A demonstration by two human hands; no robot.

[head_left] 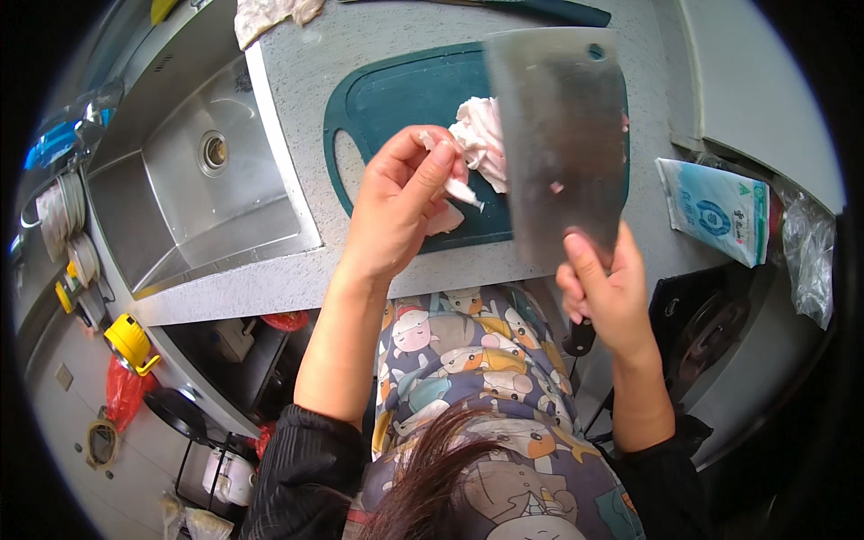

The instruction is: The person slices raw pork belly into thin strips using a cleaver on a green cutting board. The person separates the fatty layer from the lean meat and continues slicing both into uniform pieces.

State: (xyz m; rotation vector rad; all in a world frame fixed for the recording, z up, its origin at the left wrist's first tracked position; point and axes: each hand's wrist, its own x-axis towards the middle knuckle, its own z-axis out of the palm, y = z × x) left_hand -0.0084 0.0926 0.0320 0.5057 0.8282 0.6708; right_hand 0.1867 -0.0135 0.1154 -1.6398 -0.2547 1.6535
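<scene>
My left hand [396, 202] pinches a small pale strip of what looks like raw fat or meat [462, 193] between thumb and fingers, above the left part of a dark green cutting board [396, 94]. Wrapped around the handle of a cleaver [562, 135], my right hand [607, 292] holds the broad blade up over the board's right side. Small pinkish bits cling to the blade. A heap of pale, pinkish-white slices [480, 139] lies between my left hand and the cleaver, partly hidden by both. Another pale piece [445, 219] rests under my left fingers.
A steel sink [193, 180] is set into the counter on the left. Behind the board lie a dark-handled knife [562, 11] and a pale, limp piece [270, 18]. On the right are a blue-and-white packet [713, 211] and a clear plastic bag [807, 256].
</scene>
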